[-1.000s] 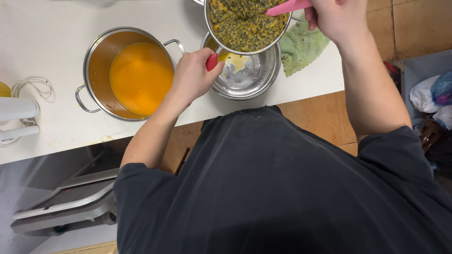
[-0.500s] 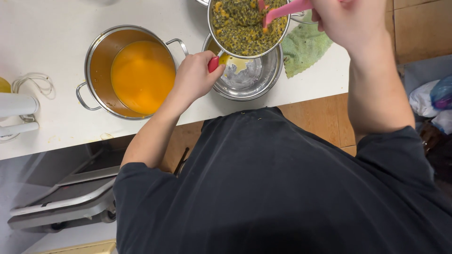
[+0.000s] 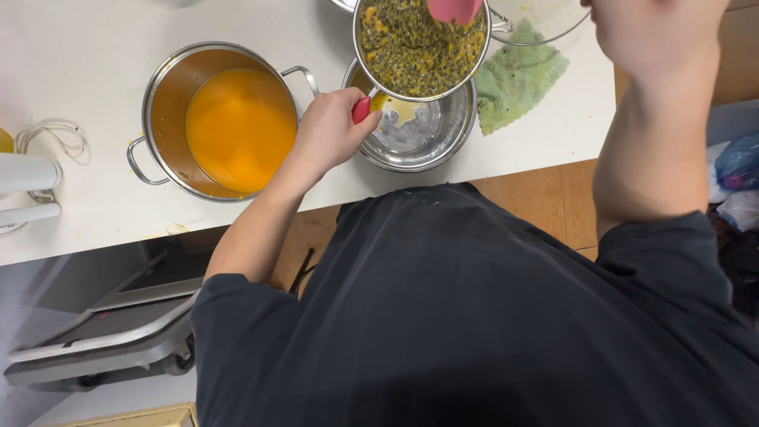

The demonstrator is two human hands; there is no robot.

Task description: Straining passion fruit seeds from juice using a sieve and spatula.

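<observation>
My left hand (image 3: 330, 130) grips the red handle (image 3: 360, 110) of a round metal strainer (image 3: 419, 46) full of yellow-green seedy pulp. The strainer hangs over a steel bowl (image 3: 415, 138) that has a little yellow juice in it. My right hand (image 3: 652, 32) is raised at the top right, closed on a pink spatula whose blade (image 3: 455, 9) rests in the pulp at the strainer's far edge. A steel pot (image 3: 217, 119) of orange juice stands to the left of the bowl, near my left hand.
A green cloth (image 3: 518, 79) lies on the white counter (image 3: 79, 79) right of the bowl. A glass bowl rim (image 3: 545, 28) shows behind it. A white appliance with a coiled cord (image 3: 32, 170) sits far left. Bags (image 3: 739, 178) lie on the floor at right.
The pink spatula has swept from the strainer's right rim into the pulp near its far edge. My right hand followed it; my left hand kept its grip on the red handle.
</observation>
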